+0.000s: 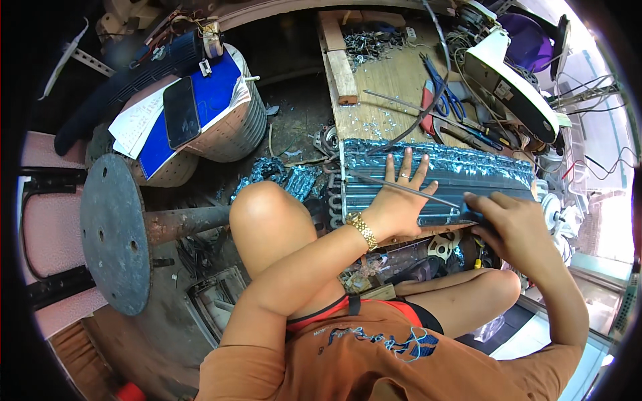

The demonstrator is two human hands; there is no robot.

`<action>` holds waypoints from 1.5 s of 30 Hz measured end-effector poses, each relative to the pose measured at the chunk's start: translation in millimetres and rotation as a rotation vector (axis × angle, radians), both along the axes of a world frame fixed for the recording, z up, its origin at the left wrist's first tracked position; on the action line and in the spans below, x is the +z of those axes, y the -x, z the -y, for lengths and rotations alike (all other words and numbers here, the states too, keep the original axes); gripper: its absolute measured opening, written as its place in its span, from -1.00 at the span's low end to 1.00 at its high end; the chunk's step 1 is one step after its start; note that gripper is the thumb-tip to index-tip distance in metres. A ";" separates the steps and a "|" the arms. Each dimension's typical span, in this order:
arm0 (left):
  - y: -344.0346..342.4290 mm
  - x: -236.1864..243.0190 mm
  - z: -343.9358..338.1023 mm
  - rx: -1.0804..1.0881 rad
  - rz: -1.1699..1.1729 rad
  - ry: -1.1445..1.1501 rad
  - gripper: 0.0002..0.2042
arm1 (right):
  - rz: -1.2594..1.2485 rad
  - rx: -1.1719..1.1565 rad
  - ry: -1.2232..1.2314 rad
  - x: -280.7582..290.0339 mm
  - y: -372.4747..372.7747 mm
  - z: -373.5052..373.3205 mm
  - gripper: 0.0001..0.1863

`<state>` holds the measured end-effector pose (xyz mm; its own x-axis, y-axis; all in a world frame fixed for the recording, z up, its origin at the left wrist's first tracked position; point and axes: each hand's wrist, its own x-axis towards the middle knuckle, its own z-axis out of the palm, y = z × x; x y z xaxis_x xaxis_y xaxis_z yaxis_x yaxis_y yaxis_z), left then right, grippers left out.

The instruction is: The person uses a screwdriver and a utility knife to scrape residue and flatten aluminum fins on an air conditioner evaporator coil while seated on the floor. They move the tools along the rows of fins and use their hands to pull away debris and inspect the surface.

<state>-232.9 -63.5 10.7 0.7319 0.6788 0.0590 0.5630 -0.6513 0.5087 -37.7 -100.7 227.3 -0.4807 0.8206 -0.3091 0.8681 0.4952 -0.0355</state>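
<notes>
A finned metal coil point(508, 180) with looped tubes at its left end lies across a wooden board, its top strip shredded and shiny. My left hand point(404, 200) rests on it with fingers spread and open, beside a thin metal rod point(378, 180) that slants across the fins. My right hand point(501, 220) is curled at the coil's right part, closed round something dark blue that is mostly hidden by the fingers.
Scissors point(445, 87), pliers and loose screws lie on the wooden board point(354, 123) above. A phone point(180, 110) rests on a blue folder atop drums. A round steel plate stand point(110, 214) is at left; shredded foil point(301, 184) lies beside my knee.
</notes>
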 end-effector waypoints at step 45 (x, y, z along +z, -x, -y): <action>-3.3 6.4 2.3 -0.019 -0.057 0.030 0.05 | -0.702 -0.567 -0.019 -63.5 -27.3 73.2 -0.48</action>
<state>-229.6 -65.8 17.1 0.7463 0.6656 -0.0029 0.5792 -0.6472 0.4957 -10.4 -173.9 163.8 -0.0750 0.9939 -0.0808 0.7636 0.0051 -0.6457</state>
